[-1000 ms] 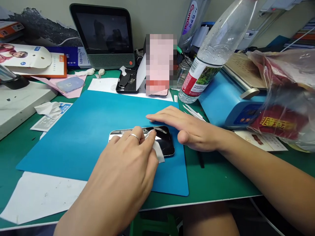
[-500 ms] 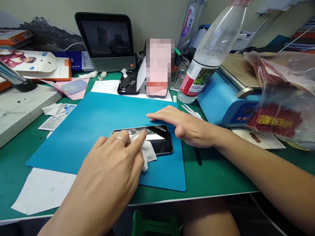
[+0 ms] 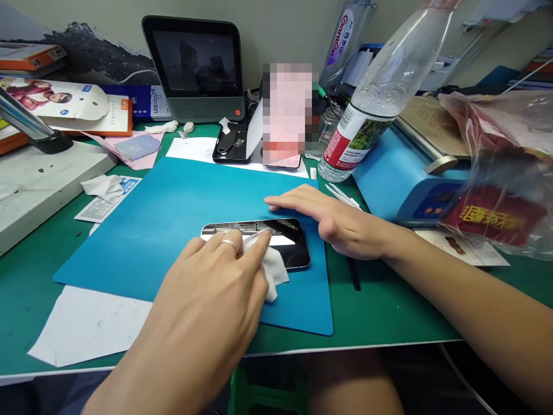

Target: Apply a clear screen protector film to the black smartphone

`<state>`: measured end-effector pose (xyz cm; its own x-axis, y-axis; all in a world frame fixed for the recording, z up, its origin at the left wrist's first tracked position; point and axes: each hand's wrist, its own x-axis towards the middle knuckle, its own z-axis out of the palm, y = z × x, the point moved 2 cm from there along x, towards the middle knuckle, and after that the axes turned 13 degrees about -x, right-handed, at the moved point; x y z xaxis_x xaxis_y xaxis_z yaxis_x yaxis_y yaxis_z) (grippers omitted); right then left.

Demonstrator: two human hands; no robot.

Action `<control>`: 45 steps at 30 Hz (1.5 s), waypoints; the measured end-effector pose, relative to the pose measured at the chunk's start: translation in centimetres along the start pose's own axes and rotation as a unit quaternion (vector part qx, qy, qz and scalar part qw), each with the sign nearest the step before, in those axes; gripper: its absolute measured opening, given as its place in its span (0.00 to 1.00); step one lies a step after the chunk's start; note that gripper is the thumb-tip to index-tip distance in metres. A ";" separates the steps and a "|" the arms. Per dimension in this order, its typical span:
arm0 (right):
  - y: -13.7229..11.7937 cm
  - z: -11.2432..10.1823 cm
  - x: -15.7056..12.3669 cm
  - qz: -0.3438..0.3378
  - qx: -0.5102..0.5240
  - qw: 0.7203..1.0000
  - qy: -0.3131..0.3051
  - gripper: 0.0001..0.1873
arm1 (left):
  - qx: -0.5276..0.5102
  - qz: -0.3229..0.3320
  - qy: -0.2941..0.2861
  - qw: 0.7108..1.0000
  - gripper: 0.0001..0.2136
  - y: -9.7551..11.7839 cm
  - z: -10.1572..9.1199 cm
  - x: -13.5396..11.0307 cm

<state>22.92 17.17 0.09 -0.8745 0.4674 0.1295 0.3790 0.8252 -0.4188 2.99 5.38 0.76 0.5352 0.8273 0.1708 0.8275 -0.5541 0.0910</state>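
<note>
**Blue mat (image 3: 129, 230) bearing one phone (image 3: 298, 251) and one white cloth (image 3: 274, 271)**

We count one mat, two hands, one phone on the mat and one cloth. The phone lies flat, screen up, near the mat's right edge. The left hand (image 3: 216, 288) grips the cloth, its index finger pressing it onto the glass; one ring (image 3: 228, 243) circles a finger. The right hand (image 3: 345, 225) holds nothing, fingers stretched out beside the phone's far right corner; we cannot tell whether it touches the mat.

Around them, largest first, we see one blue machine (image 3: 389, 184) with a flat brownish top, one clear bag (image 3: 501, 144) with a red packet inside, one leaning bottle (image 3: 358, 135) and one dark display (image 3: 196, 63). Behind the mat are one pixelated pink panel (image 3: 287, 109) and one black device (image 3: 233, 144). White sticks (image 3: 341, 195) lie behind the right wrist, too bunched to count, and one thin black strip (image 3: 353, 274) lies before it. The left hand hides the phone's near left part, and the bottle overlaps the machine.

The surface (image 3: 389, 311) is green with a pale front edge. Beyond it rises a grey wall (image 3: 259, 29) with one dark, ragged patch (image 3: 95, 49); below shows something green (image 3: 268, 397).
</note>
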 end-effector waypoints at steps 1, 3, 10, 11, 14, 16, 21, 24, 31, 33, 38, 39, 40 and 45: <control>0.0 0.0 0.0 0.003 0.002 1.000 -0.001 0.58 | 0.005 0.008 0.004 1.000 0.23 -0.2 -0.1 -0.5; 0.0 0.0 0.0 0.008 0.006 1.000 -0.003 0.58 | 0.010 0.012 0.002 1.000 0.24 -0.5 -0.1 -1.2; 0.1 0.0 0.0 0.001 0.000 1.000 0.001 0.57 | -0.013 0.005 0.013 1.000 0.24 0.7 0.1 0.2; 0.1 0.0 0.0 0.000 -0.002 1.000 0.002 0.57 | -0.023 0.000 0.008 1.000 0.24 0.9 0.1 0.6; 0.2 0.0 0.0 -0.004 -0.002 1.000 0.000 0.57 | -0.034 -0.006 0.000 0.999 0.23 1.2 0.2 1.3; 0.3 0.0 0.0 -0.002 0.004 1.000 0.000 0.57 | -0.027 -0.009 0.009 1.000 0.24 1.2 0.2 1.0; 0.3 0.0 -0.2 0.007 0.017 1.000 0.007 0.56 | -0.013 0.006 0.006 1.000 0.27 1.0 0.0 -1.1; 0.1 0.0 -0.1 0.003 0.019 1.000 0.006 0.55 | 0.000 0.020 0.011 1.000 0.28 1.2 0.2 -1.7; 0.2 0.3 -0.1 -0.004 0.000 1.000 0.007 0.51 | -0.038 -0.071 -0.086 0.993 0.26 1.0 0.6 1.1; 0.2 0.3 -0.1 -0.002 0.002 1.000 0.002 0.52 | -0.055 -0.093 -0.099 0.989 0.25 0.7 0.5 1.4; 0.1 0.2 -0.1 -0.005 -0.004 1.000 -0.002 0.48 | -0.083 -0.109 -0.045 0.989 0.22 -0.8 0.2 0.1; 0.1 0.2 -0.1 -0.004 -0.006 1.000 -0.003 0.47 | -0.080 -0.113 -0.040 0.990 0.21 -1.3 0.2 -0.3; 0.2 0.2 -0.1 -0.003 -0.008 1.000 -0.004 0.47 | -0.076 -0.120 -0.036 0.989 0.20 -1.9 0.2 -0.7; 0.3 0.2 -0.2 0.002 -0.010 1.000 -0.008 0.48 | -0.071 -0.186 -0.068 0.978 0.21 -5.5 -0.4 -2.4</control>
<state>23.15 17.30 -0.26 -0.8775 0.4657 0.1144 0.3879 0.8296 -0.4017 -2.93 6.40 0.28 0.2272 0.9734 -0.0306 0.9424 -0.2118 0.2589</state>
